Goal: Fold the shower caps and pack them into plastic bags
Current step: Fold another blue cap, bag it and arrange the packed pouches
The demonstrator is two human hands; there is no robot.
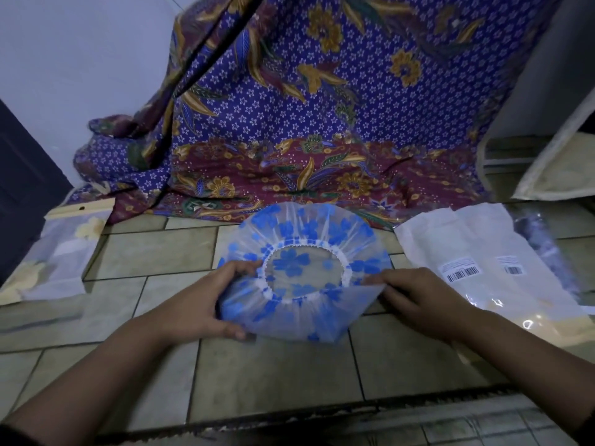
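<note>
L hand (209, 304) grips the cap (322, 226) on its left side: fingers (248, 265) curled over by the elastic ring, thumb clamped on the near edge. R hand (418, 300) pinches the cap's right edge, fingers together on the plastic. Cap is clear w/ blue flowers, spread wide, opening up, low over the tiled floor (273, 368); can't tell if it touches. Right of cap: flat bags (463, 249) on the floor, two w/ barcode labels. Left of cap, well apart: clear bag (61, 262) w/ pale yellow bits inside. Beyond cap: patterned purple-maroon cloth (306, 107), draped down onto the floor.
</note>
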